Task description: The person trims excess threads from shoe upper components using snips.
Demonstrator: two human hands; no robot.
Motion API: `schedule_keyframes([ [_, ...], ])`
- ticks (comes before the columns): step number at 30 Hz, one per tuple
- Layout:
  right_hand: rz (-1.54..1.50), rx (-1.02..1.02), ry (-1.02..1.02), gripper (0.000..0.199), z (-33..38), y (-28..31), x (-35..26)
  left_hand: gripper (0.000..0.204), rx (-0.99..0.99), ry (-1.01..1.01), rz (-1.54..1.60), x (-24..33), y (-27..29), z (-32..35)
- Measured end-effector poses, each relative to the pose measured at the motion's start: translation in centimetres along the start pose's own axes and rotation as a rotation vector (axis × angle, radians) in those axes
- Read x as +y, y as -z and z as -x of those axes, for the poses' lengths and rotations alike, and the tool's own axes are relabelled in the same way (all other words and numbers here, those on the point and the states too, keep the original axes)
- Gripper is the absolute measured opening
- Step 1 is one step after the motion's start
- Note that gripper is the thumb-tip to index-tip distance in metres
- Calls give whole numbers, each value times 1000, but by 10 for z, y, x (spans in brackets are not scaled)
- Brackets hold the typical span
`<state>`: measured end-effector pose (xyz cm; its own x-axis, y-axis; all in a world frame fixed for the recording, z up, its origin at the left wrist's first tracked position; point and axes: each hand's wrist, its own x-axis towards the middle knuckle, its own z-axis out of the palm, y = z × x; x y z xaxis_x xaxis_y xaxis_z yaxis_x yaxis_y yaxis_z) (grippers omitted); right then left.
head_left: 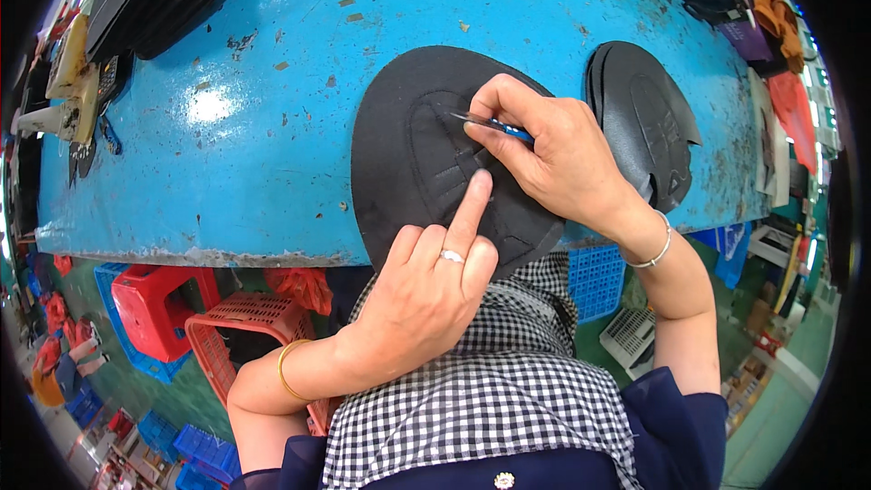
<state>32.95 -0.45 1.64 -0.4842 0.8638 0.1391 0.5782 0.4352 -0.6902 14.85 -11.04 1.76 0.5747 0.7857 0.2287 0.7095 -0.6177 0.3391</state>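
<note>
A rounded black piece with stitched lines [390,145], of leather-like material, lies in front of me, its near end reaching past the bench's edge. My right hand [567,154] pinches a slim blue-handled tool [513,131] above the piece's stitching. The tool's thin metal tip points left; its exact kind is partly hidden by the fingers. My left hand [426,286] rests on the near part of the piece, one finger stretched out and pressing by the stitched lines, the others loosely bent. It holds nothing.
A stack of similar black pieces [644,127] lies right of my right hand. More black pieces [159,4] are piled at the far left of the blue bench [272,172], behind small tools. Red stools [150,308], an orange basket [245,308] and blue crates stand below the bench's edge.
</note>
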Motion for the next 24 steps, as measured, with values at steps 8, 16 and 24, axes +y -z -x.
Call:
schedule_keyframes([
  [8,-32,92,-37,15,5,-4,-2,18,-26,84,-361,-7,-6,-24],
  [16,-27,122,-33,14,9,-5,1,19,-25,-80,-185,-11,-3,8],
  [24,-85,124,76,11,15,4,4,18,-36,-31,256,-3,18,28],
])
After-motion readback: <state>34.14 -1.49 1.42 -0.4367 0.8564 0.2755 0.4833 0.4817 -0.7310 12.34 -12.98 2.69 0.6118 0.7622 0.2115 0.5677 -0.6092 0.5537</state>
